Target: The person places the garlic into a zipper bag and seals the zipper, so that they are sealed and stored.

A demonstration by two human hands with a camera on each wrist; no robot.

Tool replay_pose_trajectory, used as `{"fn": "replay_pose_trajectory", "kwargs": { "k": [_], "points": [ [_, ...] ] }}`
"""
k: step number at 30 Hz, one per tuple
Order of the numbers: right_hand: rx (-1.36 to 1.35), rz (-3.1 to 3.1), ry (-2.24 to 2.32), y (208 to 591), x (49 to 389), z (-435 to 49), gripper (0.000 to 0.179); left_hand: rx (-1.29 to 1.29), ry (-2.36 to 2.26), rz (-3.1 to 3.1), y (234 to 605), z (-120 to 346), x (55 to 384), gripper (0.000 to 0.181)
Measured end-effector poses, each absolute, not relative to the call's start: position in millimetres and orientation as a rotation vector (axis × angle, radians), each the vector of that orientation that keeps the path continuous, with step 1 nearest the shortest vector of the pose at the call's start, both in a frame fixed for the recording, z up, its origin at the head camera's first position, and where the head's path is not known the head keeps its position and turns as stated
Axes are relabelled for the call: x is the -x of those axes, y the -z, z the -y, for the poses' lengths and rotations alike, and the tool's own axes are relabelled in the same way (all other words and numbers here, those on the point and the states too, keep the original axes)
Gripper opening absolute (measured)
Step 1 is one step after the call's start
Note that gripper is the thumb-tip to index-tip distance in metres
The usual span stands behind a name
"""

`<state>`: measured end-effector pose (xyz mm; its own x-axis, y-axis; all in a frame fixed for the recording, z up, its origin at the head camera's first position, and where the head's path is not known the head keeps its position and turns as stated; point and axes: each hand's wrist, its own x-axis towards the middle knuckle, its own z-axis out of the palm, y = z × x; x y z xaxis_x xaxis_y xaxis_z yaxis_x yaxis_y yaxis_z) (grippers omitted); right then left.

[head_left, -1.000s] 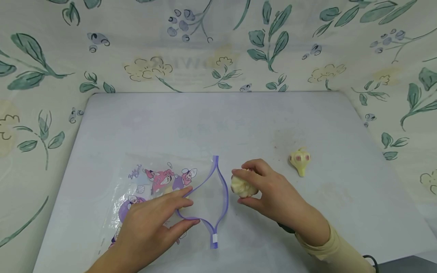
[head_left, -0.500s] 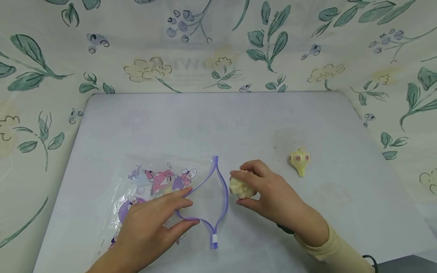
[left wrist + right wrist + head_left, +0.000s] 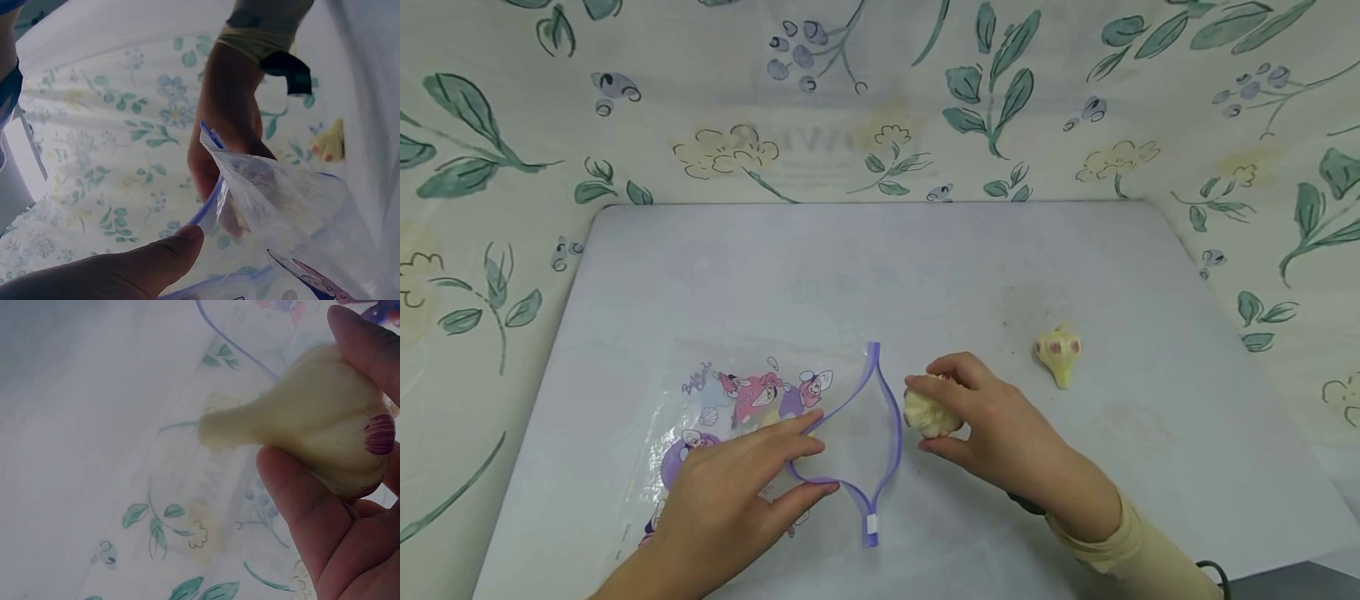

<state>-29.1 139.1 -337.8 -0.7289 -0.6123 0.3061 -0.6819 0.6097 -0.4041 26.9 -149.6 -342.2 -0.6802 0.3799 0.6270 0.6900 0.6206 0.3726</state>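
Observation:
My left hand (image 3: 730, 483) holds back the upper edge of a clear zip bag (image 3: 838, 383) printed with pink and purple cartoon figures. Its purple-lined mouth gapes toward the right, with a white slider (image 3: 872, 523) at the near end. Just outside that mouth, my right hand (image 3: 1007, 425) grips a pale yellow garlic bulb (image 3: 931, 412) between thumb and fingers. In the right wrist view, the held garlic bulb (image 3: 312, 412) has its stem pointing left and a purple patch at its base. The left wrist view shows my left thumb (image 3: 178, 247) at the bag's edge.
Another garlic bulb (image 3: 1060, 357) lies on the white tabletop (image 3: 865, 267), beyond my right hand. Floral cloth (image 3: 865, 125) rises behind the table and along both sides. A dark grey object (image 3: 1300, 581) shows at the lower right corner.
My right hand has shifted slightly left with the garlic bulb, closer to the bag's mouth. The left hand, the bag and the other garlic bulb have stayed put.

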Motion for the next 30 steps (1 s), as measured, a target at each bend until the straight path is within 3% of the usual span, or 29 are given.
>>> {"fn": "replay_pose_trajectory", "kwargs": {
  "k": [30],
  "points": [
    [-1.237,2.707,-0.718,352,20,-113,0.067,0.832,0.860,2.407,341,150,-29,0.046]
  ]
}}
